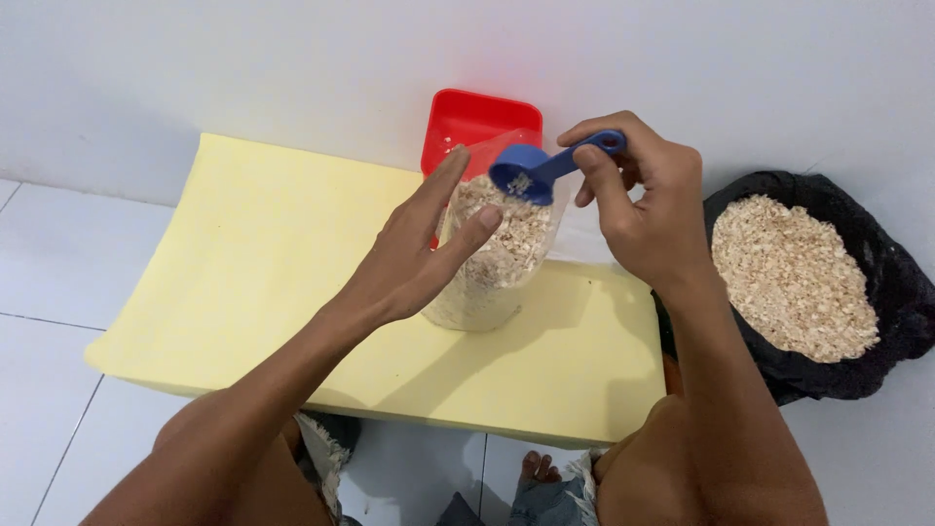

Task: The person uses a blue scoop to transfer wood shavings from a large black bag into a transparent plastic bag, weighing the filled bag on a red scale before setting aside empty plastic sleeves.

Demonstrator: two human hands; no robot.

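We held a blue scoop (534, 169) in our right hand (648, 209), fingers pinched on its handle; its long axis ran from the handle at upper right down to the bowl at lower left, tipped over a clear bag (497, 258). A few pale flakes clung inside the bowl. Our left hand (419, 248), fingers spread wide, steadied the nearly full bag's side. It stood on a yellow mat (253, 253) over white tiles, a red tray (472, 122) behind, a black sack (877, 282) of flakes at right.

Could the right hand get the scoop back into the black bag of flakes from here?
Probably yes. The right hand holds the blue scoop over the clear bag, and the black bag sits open just beside that wrist with nothing between.
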